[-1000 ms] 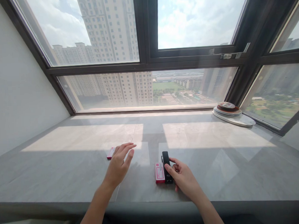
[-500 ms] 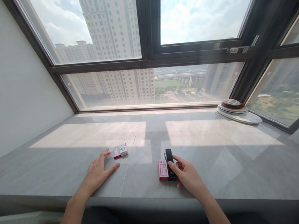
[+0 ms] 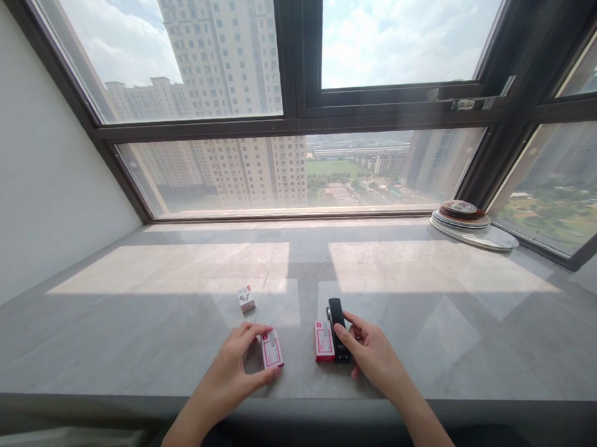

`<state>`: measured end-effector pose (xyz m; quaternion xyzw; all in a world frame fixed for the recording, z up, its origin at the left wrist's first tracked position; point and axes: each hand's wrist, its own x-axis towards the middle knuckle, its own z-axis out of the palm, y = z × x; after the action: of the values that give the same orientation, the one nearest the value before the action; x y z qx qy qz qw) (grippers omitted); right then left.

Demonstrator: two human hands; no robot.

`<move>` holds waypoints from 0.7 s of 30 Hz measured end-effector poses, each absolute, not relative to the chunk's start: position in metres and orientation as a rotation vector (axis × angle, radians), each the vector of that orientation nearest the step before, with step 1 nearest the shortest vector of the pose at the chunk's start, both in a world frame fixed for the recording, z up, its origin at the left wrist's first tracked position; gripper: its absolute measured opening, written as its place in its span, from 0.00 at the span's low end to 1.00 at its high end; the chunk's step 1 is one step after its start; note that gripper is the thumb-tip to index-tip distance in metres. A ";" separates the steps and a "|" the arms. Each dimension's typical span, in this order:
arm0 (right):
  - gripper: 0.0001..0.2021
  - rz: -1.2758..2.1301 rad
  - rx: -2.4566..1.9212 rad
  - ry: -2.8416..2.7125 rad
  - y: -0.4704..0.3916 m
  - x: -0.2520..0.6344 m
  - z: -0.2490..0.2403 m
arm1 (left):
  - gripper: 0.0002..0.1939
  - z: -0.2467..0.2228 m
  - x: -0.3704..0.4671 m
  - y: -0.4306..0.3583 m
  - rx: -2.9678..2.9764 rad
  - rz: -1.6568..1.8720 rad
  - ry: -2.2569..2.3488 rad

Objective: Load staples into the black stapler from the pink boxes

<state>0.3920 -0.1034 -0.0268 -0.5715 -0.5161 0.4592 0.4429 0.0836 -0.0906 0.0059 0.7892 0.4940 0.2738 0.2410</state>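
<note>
Between the thumb and fingers of my left hand (image 3: 236,363) is a small pink-and-white box (image 3: 272,349), gripped at its near and far ends. My right hand (image 3: 372,350) is closed around the right side of a black stapler (image 3: 337,331), which lies lengthwise on the sill. Against the stapler's left side rests another pink-and-white box (image 3: 324,341). Farther back, beyond my left hand, a smaller white box (image 3: 246,299) with a picture on its face sits by itself. The fingertips of my right hand are partly hidden behind the stapler.
A pale marble window sill (image 3: 148,311) carries everything, its front edge close to me. Stacked plates (image 3: 461,221) stand in the far right corner. Dark-framed windows (image 3: 293,124) rise behind, and a white wall (image 3: 40,163) bounds the left.
My left hand has taken the pink-and-white box from beside the small white box and brought it right and nearer to me. The right hand stays on the stapler.
</note>
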 end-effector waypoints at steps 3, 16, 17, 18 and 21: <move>0.35 1.119 -1.407 -1.283 -0.104 0.391 -0.026 | 0.27 0.019 0.135 -0.091 2.117 0.858 1.170; 0.36 1.130 -1.395 -1.313 -0.107 0.400 -0.021 | 0.38 0.018 0.185 -0.076 2.131 0.802 1.032; 0.37 1.111 -1.413 -1.302 -0.110 0.402 -0.020 | 0.33 0.019 0.175 -0.072 2.148 0.853 1.106; 0.38 1.080 -1.431 -1.299 -0.114 0.403 -0.019 | 0.28 0.021 0.161 -0.065 2.139 0.919 1.236; 0.41 0.969 -1.486 -1.359 -0.124 0.407 -0.017 | 0.25 0.021 0.110 -0.034 1.833 1.083 1.964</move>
<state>0.4067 -0.1241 -0.0171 -0.5977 -0.5467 0.3897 0.4382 0.1104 -0.0344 0.0214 0.6281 0.6730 0.3710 0.1223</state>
